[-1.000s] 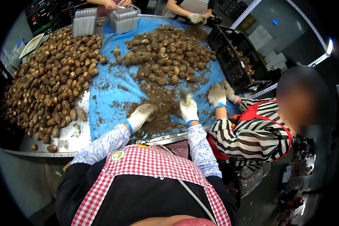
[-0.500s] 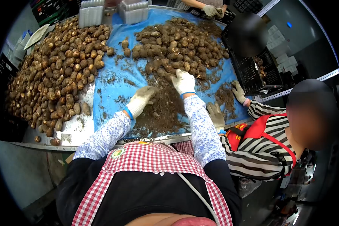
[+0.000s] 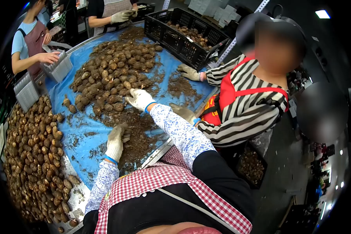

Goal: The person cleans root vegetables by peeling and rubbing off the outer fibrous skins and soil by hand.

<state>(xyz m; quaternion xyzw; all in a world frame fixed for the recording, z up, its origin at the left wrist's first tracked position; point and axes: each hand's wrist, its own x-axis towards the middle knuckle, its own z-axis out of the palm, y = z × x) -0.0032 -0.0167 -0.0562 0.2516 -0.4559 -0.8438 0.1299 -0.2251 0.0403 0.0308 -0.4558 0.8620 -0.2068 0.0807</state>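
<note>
My left hand (image 3: 116, 143), in a dirty white knit glove, hovers over or rests on the heap of brown root fibres and soil (image 3: 138, 134); its fingers are loosely bent and apart, with nothing visible in them. At the near edge of the pile of hairy brown taro corms (image 3: 109, 70), my right hand (image 3: 140, 99) wears a similar glove. Its fingers reach toward the corms, spread, and I see nothing gripped. Beneath lies a blue plastic sheet (image 3: 72, 134). A second pile of cleaner taro corms (image 3: 31, 156) covers the left side of the table.
A co-worker in a striped shirt (image 3: 245, 113) stands close on my right, gloved hands over the table edge. A black crate (image 3: 183, 35) with corms stands at the far side. Clear plastic containers (image 3: 58, 67) are stacked far left, near another person's hand (image 3: 48, 57).
My view has turned to the right, so the table appears rotated and more people show. My right hand stays by the taro pile, its fingers now more spread; my left stays by the debris.
</note>
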